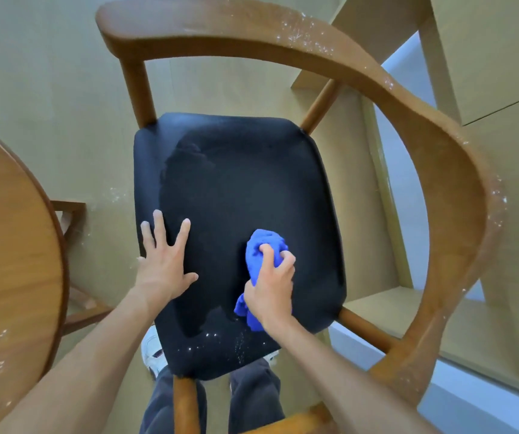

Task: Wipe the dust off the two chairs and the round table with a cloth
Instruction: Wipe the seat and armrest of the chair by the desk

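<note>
Both forearms reach down from the bottom edge onto a wooden chair [439,170]; the left hand [164,261] lies flat on the near left part of the black seat [239,183], fingers straight and spread; the right hand [272,286] has its fingers curled tight round a bunched blue cloth [259,255], pressing it onto the near right part of the seat; white dust specks dot the seat's front edge and the curved armrest rail; the round table [10,245] sits just left of the chair, dust on its rim; dark trousers [251,399] and a white shoe [153,349] show below the seat.
</note>
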The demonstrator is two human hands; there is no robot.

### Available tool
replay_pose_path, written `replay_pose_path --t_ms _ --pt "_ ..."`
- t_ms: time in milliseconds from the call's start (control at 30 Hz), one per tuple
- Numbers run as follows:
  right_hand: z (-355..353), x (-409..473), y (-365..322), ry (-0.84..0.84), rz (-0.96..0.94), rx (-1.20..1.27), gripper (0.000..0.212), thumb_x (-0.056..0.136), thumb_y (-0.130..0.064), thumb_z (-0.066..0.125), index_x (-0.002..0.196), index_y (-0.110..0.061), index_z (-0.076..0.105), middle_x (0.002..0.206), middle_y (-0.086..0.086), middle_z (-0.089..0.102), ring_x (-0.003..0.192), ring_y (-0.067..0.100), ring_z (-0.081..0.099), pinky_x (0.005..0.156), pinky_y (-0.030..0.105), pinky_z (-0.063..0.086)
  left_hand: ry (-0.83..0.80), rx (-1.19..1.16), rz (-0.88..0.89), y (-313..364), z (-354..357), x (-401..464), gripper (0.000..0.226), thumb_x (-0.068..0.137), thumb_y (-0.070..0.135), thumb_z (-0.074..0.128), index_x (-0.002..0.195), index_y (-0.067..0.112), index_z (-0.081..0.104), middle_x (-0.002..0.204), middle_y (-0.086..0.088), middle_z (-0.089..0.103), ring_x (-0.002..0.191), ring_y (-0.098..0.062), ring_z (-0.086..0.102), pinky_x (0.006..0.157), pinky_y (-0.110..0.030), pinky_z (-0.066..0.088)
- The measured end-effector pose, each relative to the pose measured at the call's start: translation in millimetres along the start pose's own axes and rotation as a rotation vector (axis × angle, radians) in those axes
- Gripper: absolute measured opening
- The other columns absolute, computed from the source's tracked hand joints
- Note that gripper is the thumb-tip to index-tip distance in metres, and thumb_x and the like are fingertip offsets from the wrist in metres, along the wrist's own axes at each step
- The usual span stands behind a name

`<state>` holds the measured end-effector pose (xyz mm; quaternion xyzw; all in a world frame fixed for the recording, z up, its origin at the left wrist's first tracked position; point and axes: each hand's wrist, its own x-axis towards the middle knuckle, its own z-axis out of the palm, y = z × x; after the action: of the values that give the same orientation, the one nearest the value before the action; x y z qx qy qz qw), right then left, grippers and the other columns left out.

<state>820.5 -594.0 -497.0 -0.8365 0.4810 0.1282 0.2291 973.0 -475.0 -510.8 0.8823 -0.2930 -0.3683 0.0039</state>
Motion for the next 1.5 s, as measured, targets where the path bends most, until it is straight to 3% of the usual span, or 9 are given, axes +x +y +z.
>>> replay_pose_path --t_ms 200,333,400,567,667,933,1100,1267,1500 --pt "11 -23 20 -0.219 -0.794 -0.304 0.079 0.047 -0.011 0.076 0.118 -0.027 0.045 0.124 0.014 0.037 0.082 0.029 0.052 0.061 0.03 0.044 0.002 -0.047 -0.025 2 0 1 0.107 0.082 0.037 0.072 0.151 0.031 -0.01 0.148 -0.011 -0.041 0.142 -0.038 -0.025 0.105 -0.05 0.04" --pt "-19 13 77 -0.329 -1.212 -0.55 0.076 0.05 -0.005 0.072 0.117 -0.032 0.047 0.125 0.012 0.04 0.086 0.028 0.052 0.064 0.033 0.045 0.005 -0.044 -0.041 4 -2 -1 0.106 0.083 0.039 0.071 0.151 0.034 -0.01 0.149 -0.007 -0.04 0.143 -0.035 -0.025 0.103 -0.046 0.041" --pt "-45 43 113 -0.247 -1.175 -0.535 0.076 0.051 0.001 0.071 0.115 -0.032 0.046 0.125 0.011 0.039 0.089 0.031 0.056 0.069 0.035 0.048 0.016 -0.06 -0.054 4 -3 -2 0.106 0.082 0.039 0.073 0.151 0.036 -0.007 0.151 -0.004 -0.039 0.144 -0.032 -0.024 0.101 -0.045 0.042" --pt "-105 99 167 -0.034 -0.41 -0.296 0.066 0.068 0.006 0.063 0.124 -0.025 0.046 0.128 0.013 0.038 0.108 0.038 0.048 0.088 0.04 0.042 0.065 -0.074 -0.127 11 -3 -8 0.106 0.077 0.038 0.077 0.15 0.041 0.0 0.155 -0.001 -0.029 0.146 -0.029 -0.015 0.09 -0.045 0.049" --pt "-96 104 152 -0.034 -0.246 -0.161 0.056 0.077 -0.002 0.059 0.129 -0.016 0.044 0.127 0.014 0.031 0.109 0.036 0.045 0.092 0.04 0.044 0.099 -0.089 -0.198 21 1 -13 0.103 0.079 0.034 0.076 0.151 0.04 0.003 0.157 -0.005 -0.021 0.145 -0.03 -0.004 0.085 -0.043 0.051" --pt "2 11 20 -0.178 -1.04 -0.22 0.063 0.048 0.001 0.071 0.106 -0.02 0.062 0.112 0.018 0.055 0.076 0.033 0.052 0.058 0.035 0.046 0.082 -0.27 -0.146 9 7 -12 0.085 0.089 0.013 0.065 0.153 0.034 0.012 0.159 -0.006 -0.018 0.148 -0.027 -0.006 0.115 -0.039 0.026" --pt "24 -19 -21 -0.259 -1.357 -0.447 0.054 0.054 -0.004 0.067 0.104 -0.025 0.063 0.115 0.017 0.058 0.077 0.028 0.048 0.06 0.032 0.03 0.075 -0.345 -0.117 2 5 -12 0.074 0.092 0.009 0.056 0.152 0.032 0.018 0.16 -0.005 -0.017 0.149 -0.026 -0.006 0.117 -0.035 0.021" --pt "26 -29 -3 -0.41 -1.687 -0.622 0.046 0.063 -0.02 0.072 0.105 -0.035 0.062 0.128 0.008 0.054 0.092 0.025 0.052 0.069 0.034 0.037 0.019 -0.284 -0.154 11 7 -15 0.102 0.079 0.035 0.077 0.152 0.036 0.006 0.156 -0.002 -0.028 0.147 -0.026 -0.016 0.113 -0.042 0.027" --pt "-27 24 88 -0.647 -2.026 -0.771 0.017 0.073 -0.026 0.071 0.086 -0.036 0.065 0.118 -0.004 0.056 0.094 0.022 0.051 0.078 0.032 0.039 0.017 -0.225 -0.189 15 7 -17 0.108 0.077 0.03 0.079 0.151 0.039 0.001 0.153 0.002 -0.035 0.146 -0.025 -0.022 0.098 -0.041 0.046"
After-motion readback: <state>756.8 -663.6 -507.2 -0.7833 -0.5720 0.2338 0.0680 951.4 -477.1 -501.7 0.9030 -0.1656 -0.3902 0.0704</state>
